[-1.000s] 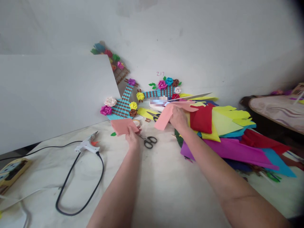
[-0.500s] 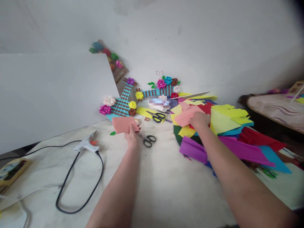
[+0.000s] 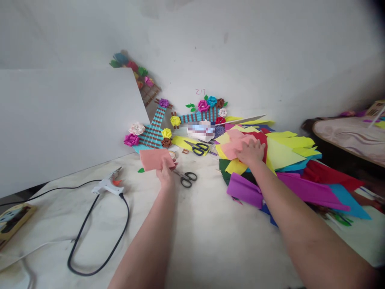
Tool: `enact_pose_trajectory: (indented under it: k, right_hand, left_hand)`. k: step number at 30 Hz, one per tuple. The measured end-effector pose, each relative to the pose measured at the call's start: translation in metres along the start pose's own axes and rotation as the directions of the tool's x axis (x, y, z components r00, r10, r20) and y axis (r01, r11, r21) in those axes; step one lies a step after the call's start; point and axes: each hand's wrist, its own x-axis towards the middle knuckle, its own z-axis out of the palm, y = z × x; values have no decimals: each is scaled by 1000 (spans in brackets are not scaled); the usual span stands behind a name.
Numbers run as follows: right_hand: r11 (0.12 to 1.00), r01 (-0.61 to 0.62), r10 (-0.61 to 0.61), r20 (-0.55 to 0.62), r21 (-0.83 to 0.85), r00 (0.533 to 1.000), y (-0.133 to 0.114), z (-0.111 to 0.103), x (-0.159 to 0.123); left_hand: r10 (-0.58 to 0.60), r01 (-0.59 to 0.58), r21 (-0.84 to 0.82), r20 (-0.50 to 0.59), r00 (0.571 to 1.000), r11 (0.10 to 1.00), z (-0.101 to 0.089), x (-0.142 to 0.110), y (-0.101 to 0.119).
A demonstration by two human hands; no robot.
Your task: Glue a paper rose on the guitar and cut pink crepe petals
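Fingers of the left hand were closed on a folded pink sheet, held just above the worktop, near the small scissors and a little in front of the blue striped craft pieces at the wall. This hand and its sheet stayed at almost the same place as one second before.

The change was on the other side. One second before, the right hand held the second pink sheet lifted up and hanging beside the paper pile. Now that sheet lay flat on top of the pile, over yellow and red pieces, and the hand rested on it with the fingers spread and flat, pressing and not gripping.

So it seemed the larger pink sheet was put away on the pile, and only the folded piece remained in hand. The glue gun with its cable lay untouched at the left.
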Motion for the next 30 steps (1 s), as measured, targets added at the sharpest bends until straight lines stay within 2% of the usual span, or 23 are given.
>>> enact_pose_trajectory:
  k: [4,8,11,14,17,18,19,21,22,24,25,26,27,28,30]
  right_hand:
    - [982,-114,124,-61,151,990,10,-3,11]
    - [942,-209,235,-72,263,969,19,-14,23]
    - [877,-260,291,-17,404,956,24,-16,31]
    - [696,-235,308,14,678,951,25,-17,40]
    - [430,-50,312,-96,901,945,23,-24,53]
    - [365,1,320,-127,931,939,23,-28,58]
    - [347,15,338,-140,938,931,24,-31,61]
    - [409,-63,404,-119,910,907,28,-34,63]
    - [468,-143,452,-97,872,887,31,-33,62]
    - [539,-243,511,-84,806,856,37,-22,54]
    - [647,-308,540,-134,698,831,40,-14,48]
    - [768,-306,483,-195,563,854,43,-6,43]
    - [870,-259,365,-193,421,911,44,1,38]
    - [923,-215,267,-131,319,955,44,7,34]
    - [963,-155,168,-39,223,985,40,9,29]
  left_hand:
    - [0,0,12,8,1000,1000,1,-1,1]
    - [-9,9,35,7,1000,999,1,0,1]
    - [-3,3,52,0,1000,999,1,0,1]
    - [6,-7,55,6,1000,998,1,-1,1]
    - [12,-12,58,12,1000,998,0,-1,0]
    - [13,-14,61,14,1000,998,0,-1,0]
    - [14,-15,62,16,1000,998,0,-1,0]
    - [14,-15,59,26,1000,998,1,-2,0]
    - [14,-16,55,30,999,998,1,-2,0]
    - [16,-17,47,29,999,999,1,-3,1]
    - [17,-18,43,21,1000,999,2,-3,2]
    - [23,-23,39,4,1000,999,2,-3,2]
    - [35,-34,34,-20,999,999,2,-3,3]
    - [53,-52,29,-53,997,998,1,-2,3]
    - [107,-106,15,-136,985,994,0,1,3]
